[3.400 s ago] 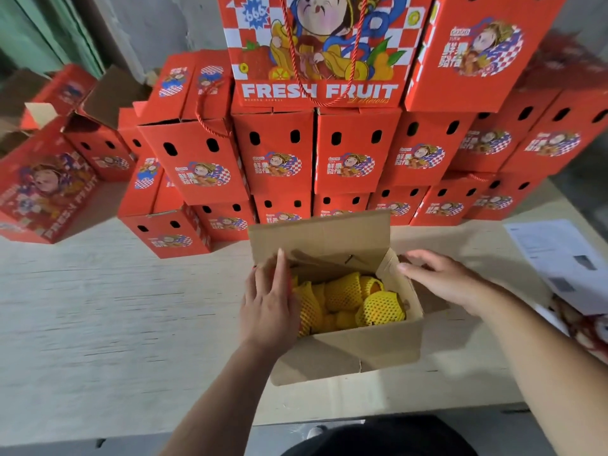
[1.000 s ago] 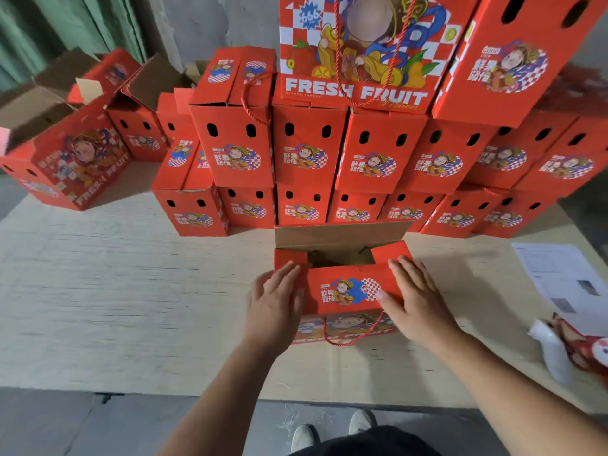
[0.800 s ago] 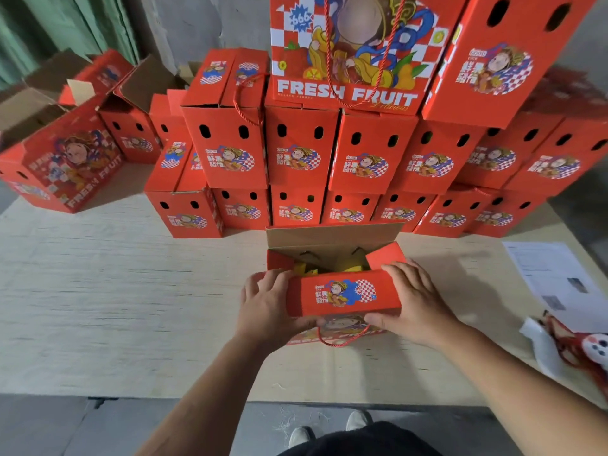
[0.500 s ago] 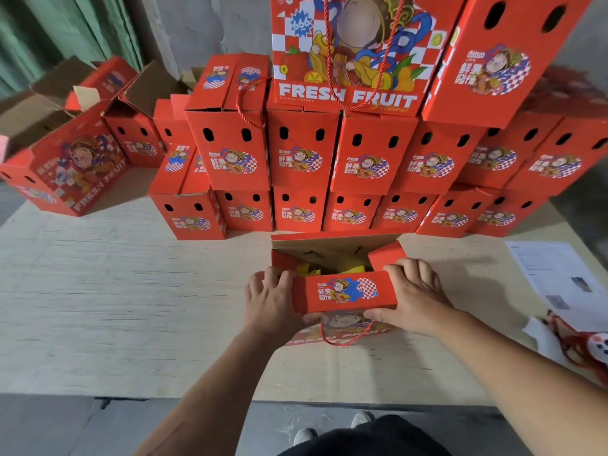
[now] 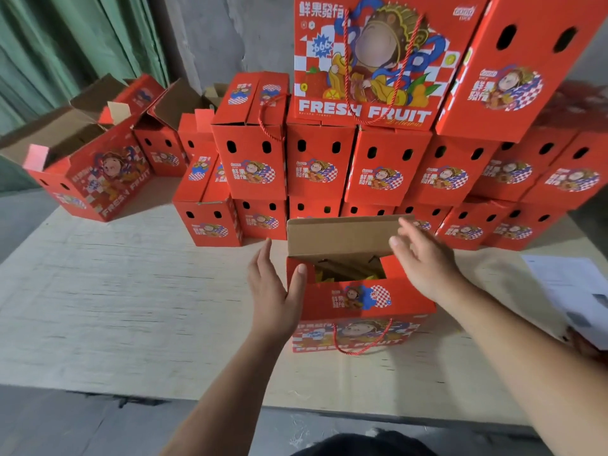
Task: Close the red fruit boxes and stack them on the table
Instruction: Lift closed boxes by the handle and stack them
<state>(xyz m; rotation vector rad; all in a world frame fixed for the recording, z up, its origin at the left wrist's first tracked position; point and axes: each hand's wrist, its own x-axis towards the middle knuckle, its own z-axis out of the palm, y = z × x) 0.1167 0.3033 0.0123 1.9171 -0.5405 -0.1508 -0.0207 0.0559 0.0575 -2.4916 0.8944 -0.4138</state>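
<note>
the box (image 5: 362, 311) i'm working on sits near the front edge of the table (image 5: 131, 307), about midway along it. its near lid flap is folded down over the top, the far flap (image 5: 342, 235) stands upright, and through the gap between them i can see yellow fruit (image 5: 345, 274) inside. so this one is half closed, i'd say: the far flap has to come down and lock, then the box goes onto the stack.

my left hand (image 5: 273, 291) lies flat against the box's left side, fingers straight, thumb resting on the top left corner, gripping nothing. my right hand (image 5: 424, 261) is loose and spread, fingertips at the right end of the far flap; i can't tell whether they touch it.

behind the box, along the back edge, the stack (image 5: 378, 166) of shut boxes rises several layers, so much of the job looks done. toward the back left corner a few open boxes (image 5: 98, 166) wait with flaps up. papers (image 5: 572, 291) lie by the right edge.
</note>
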